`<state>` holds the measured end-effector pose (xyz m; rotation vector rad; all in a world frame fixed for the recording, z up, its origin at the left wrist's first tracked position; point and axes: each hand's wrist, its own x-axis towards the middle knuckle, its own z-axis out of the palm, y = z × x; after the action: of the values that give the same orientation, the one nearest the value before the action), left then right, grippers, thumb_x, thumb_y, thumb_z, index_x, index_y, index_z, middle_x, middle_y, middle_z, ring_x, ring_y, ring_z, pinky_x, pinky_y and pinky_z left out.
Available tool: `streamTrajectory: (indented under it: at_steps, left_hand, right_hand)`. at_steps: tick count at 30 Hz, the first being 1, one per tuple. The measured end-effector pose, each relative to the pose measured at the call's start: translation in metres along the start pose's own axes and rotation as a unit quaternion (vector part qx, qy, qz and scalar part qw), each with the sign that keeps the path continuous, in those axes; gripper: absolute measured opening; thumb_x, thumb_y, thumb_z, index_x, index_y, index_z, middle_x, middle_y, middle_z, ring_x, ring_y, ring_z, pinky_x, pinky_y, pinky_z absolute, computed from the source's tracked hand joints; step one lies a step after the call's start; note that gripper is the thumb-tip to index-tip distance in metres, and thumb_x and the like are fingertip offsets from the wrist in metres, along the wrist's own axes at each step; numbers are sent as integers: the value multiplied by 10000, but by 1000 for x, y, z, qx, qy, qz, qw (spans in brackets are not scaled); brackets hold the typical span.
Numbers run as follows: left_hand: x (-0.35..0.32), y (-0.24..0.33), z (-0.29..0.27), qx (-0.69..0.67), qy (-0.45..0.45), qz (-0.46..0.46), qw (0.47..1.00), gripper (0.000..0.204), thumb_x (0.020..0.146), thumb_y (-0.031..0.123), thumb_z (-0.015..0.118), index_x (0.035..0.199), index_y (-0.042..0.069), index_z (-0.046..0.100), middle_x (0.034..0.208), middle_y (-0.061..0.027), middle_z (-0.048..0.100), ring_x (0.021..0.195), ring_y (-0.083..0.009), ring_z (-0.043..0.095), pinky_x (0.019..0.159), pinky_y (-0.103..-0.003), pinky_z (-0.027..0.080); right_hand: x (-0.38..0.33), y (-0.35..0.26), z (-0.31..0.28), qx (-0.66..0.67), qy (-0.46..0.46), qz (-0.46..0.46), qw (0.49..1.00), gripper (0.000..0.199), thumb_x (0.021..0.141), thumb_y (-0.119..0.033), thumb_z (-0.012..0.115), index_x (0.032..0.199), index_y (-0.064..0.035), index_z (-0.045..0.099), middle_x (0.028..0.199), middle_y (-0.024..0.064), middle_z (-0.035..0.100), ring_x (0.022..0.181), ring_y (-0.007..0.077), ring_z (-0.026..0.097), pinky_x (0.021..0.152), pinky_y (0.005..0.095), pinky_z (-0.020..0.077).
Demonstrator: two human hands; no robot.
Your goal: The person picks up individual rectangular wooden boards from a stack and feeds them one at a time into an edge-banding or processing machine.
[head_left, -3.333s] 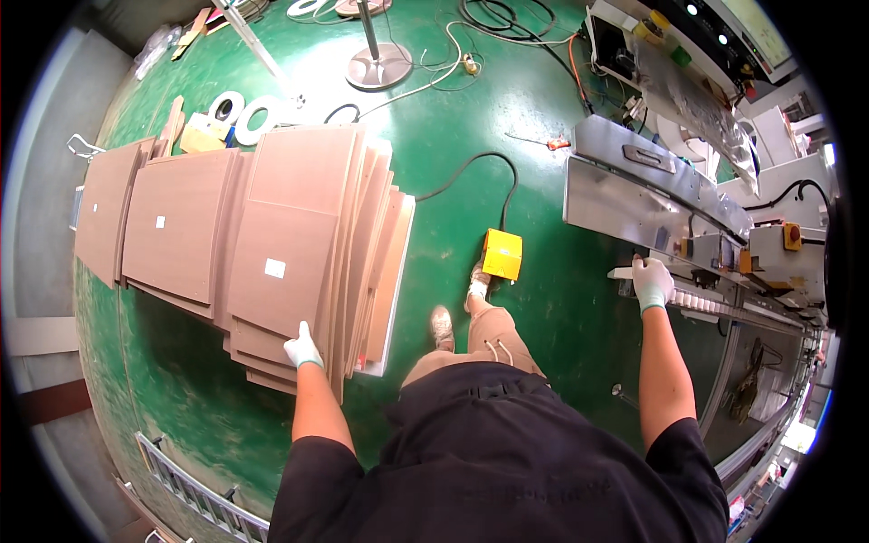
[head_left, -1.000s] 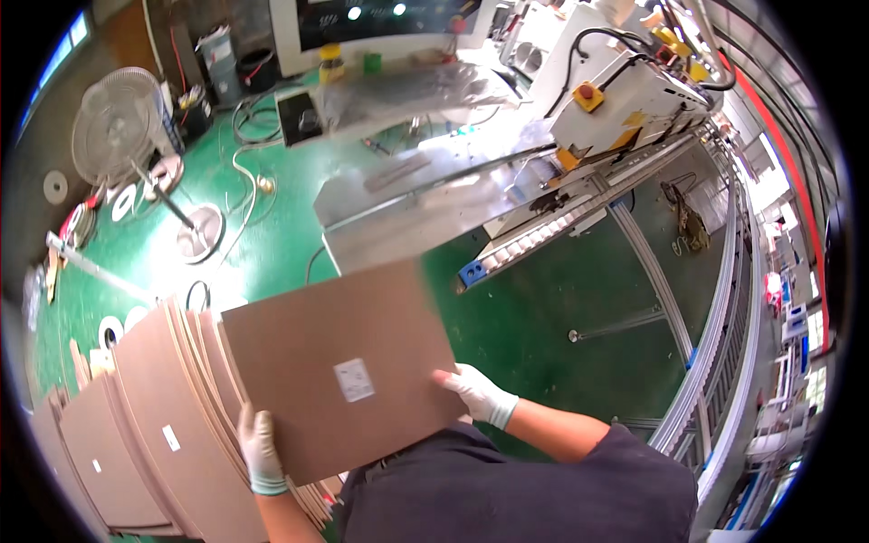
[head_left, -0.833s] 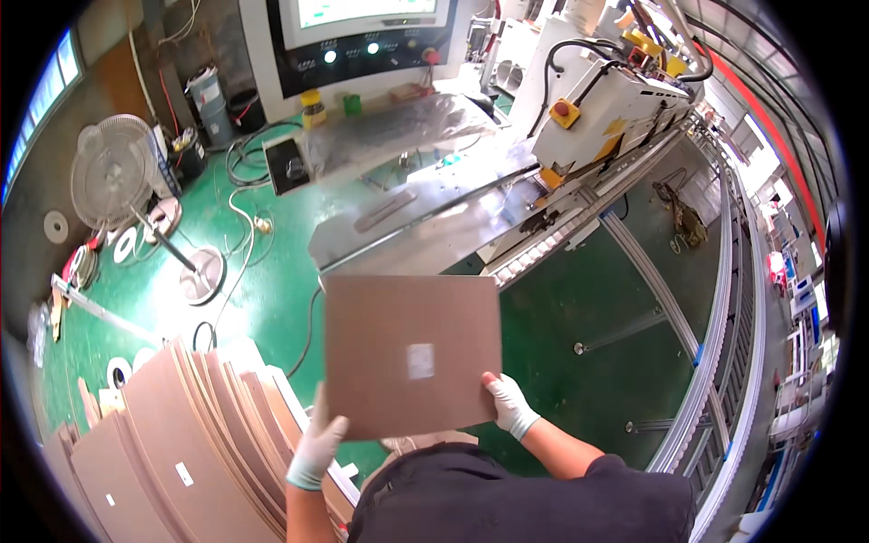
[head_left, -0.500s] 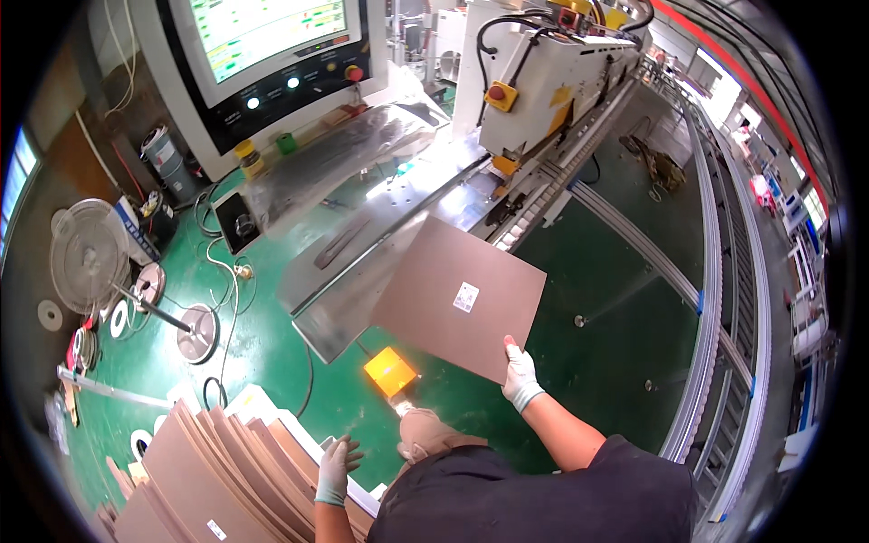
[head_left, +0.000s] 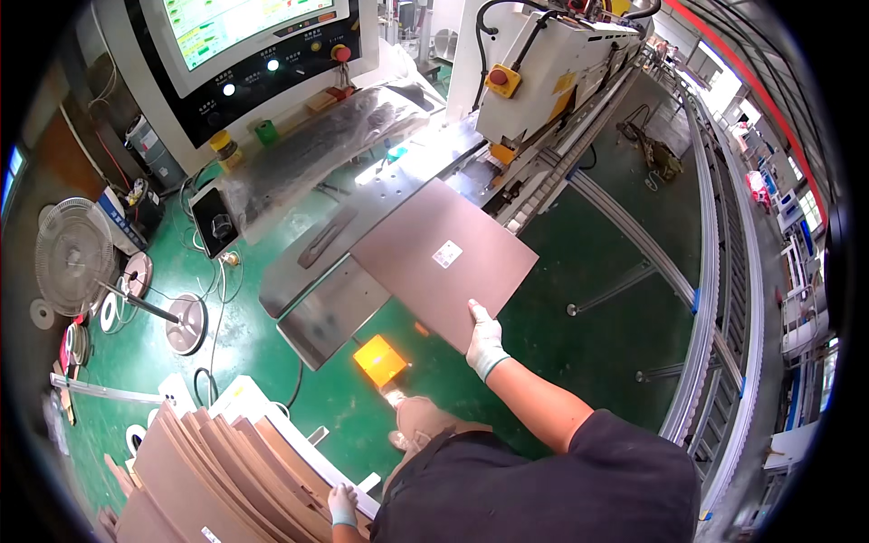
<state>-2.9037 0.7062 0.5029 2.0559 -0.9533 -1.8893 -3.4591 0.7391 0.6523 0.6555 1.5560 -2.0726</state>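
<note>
Lying partly on the steel infeed table [head_left: 335, 299] of the machine [head_left: 534, 63], the brown board [head_left: 444, 262] overhung the table's near edge above the green floor [head_left: 579, 271]; a small white label [head_left: 447, 254] sat near its middle. Right hand [head_left: 485, 337], in a white glove, gripped the board's near edge, fingers closed on it. Left hand [head_left: 342, 503], also gloved, rested on the fanned stack of brown boards [head_left: 217, 471] at lower left; its grip could not be made out. Yellow foot pedal [head_left: 380, 360] lay on the floor just below the table. Pedestal fan [head_left: 77, 258] stood well to the left.
</note>
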Motion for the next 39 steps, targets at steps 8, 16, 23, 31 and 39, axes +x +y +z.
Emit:
streamTrajectory:
  at_steps: [8,16,23,31,39]
  left_hand:
    - [-51,260,144,-32,0,290,956,561,1068,343,479,1492,-20,427,1278,-131,611,1157,-207,599,986,-351,481]
    - [-10,365,216,-145,64,295,942,373,1082,375,500,1158,18,577,996,-40,614,845,-145,578,741,-293,490]
    - [-19,376,242,-183,135,311,923,347,1073,361,557,1026,18,581,882,6,561,751,-106,497,675,-271,428]
    - [-31,381,248,-223,114,286,925,352,1047,363,599,1078,13,594,976,-35,625,900,-143,597,819,-294,510]
    - [-22,366,246,-209,187,290,915,333,1049,371,592,1097,41,606,762,35,482,594,-70,417,493,-239,336]
  right_hand:
    - [27,-36,7,56,-3,87,995,447,921,-381,726,1259,-106,626,1210,77,680,1080,273,642,945,446,528]
    - [94,-146,22,114,25,47,992,401,930,-254,750,1244,-46,613,1126,102,668,985,261,678,842,430,591]
    - [194,-210,-4,199,-56,70,976,372,1007,-317,643,1292,-91,564,1215,116,651,1082,312,660,948,496,557]
    - [279,-275,-18,192,-95,9,977,414,1059,-407,451,1368,-146,543,1394,111,580,1241,327,588,1048,498,487]
    - [366,-304,-33,180,-105,-39,977,399,1043,-397,485,1328,-130,565,1342,69,592,1155,252,578,982,403,466]
